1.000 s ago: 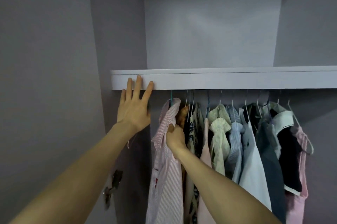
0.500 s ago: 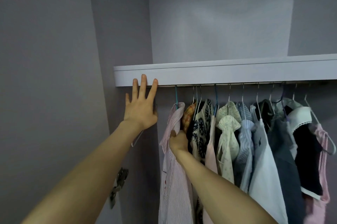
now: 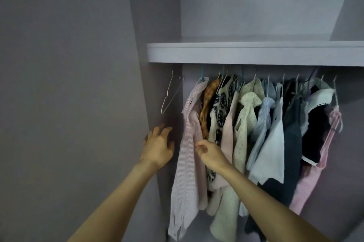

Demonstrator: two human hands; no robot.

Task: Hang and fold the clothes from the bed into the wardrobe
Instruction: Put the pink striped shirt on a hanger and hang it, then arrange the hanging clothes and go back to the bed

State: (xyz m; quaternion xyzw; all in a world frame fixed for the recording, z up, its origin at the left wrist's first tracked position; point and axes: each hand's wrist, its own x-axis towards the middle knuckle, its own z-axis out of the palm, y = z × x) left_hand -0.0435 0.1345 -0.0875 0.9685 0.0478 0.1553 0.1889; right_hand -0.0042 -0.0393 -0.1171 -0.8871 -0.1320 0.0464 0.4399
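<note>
Scene: A person reaches both bare arms into a grey wardrobe [image 3: 256, 5], where a row of garments hangs beneath a shelf [image 3: 256, 52] across the centre of the frame.
Striped shirt: A pink striped shirt [image 3: 187, 153] hangs leftmost in the row, on a teal-hooked hanger, reaching toward the lower centre.
Right hand: The right hand [image 3: 211, 155], fingers curled, sits at the shirt's right edge; whether it pinches the cloth cannot be told.
Left hand: The left hand [image 3: 157, 147], fingers spread and loose, holds nothing, just left of the shirt at centre left.
Empty hanger: A bare wire hanger [image 3: 170, 94] hangs above the left hand, apart from it.
Other garments: Patterned, pale green, blue, dark and pink pieces [image 3: 275, 123] crowd the rail to the right.
Writing: No lettering is legible.
</note>
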